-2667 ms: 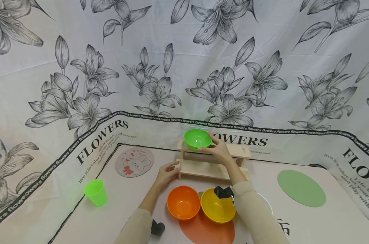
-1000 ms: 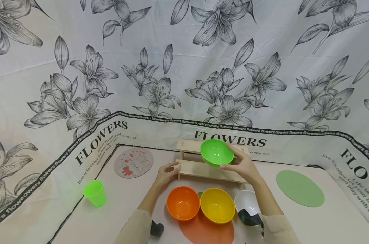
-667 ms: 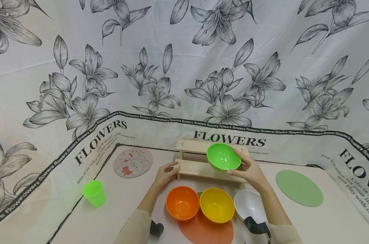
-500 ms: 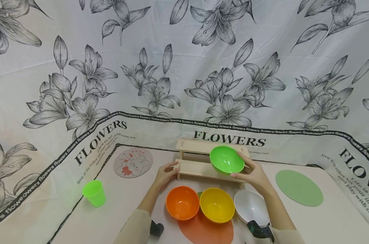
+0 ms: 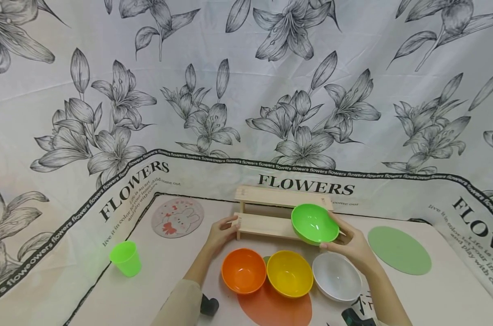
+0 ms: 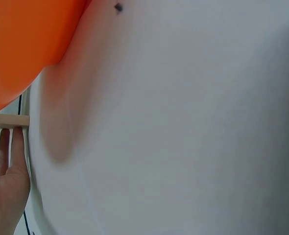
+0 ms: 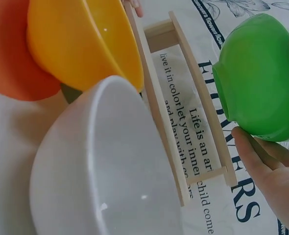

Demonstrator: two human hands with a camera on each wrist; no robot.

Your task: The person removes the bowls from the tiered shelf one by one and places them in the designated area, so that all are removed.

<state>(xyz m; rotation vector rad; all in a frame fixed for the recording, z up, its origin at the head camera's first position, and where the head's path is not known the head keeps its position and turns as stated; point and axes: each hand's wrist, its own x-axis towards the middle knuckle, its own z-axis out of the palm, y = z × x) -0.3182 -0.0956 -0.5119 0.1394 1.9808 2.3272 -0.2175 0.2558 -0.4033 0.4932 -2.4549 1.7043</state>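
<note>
Green plastic bowl sits in the right hand, held in the air just right of the wooden two-step rack and just above/behind the white bowl. Fingers curl under its base w/ thumb against the right side of the rim, so the base & far right wall are hidden in the head view. The right wrist view shows the bowl from below: fingers cup the underside, but the thumb is cut off at the frame edge. Bowl is round, so no real long axis; its mouth faces up and tips toward the near left, rim tilted, inside visible and holding nothing.

Left hand rests at the left end of the rack's lower step, fingers straight and close together against the wood, thumb on top. In the left wrist view only the fingers & a bit of step show; most of that frame is blurred white surface and an orange bowl's side, too close to read.

On the table, near side, three bowls in a row, mouths up: orange bowl left, yellow bowl middle, touching or nearly touching the orange one, white one right. They cover most of an orange round mat. Small dark thing betw. orange & yellow bowls, can't tell what. Green cup stands upright well to the left. Rabbit coaster lies far left of the rack, green round mat to the right. Black wrist camera mounts are partly cut off at the bottom edge.
</note>
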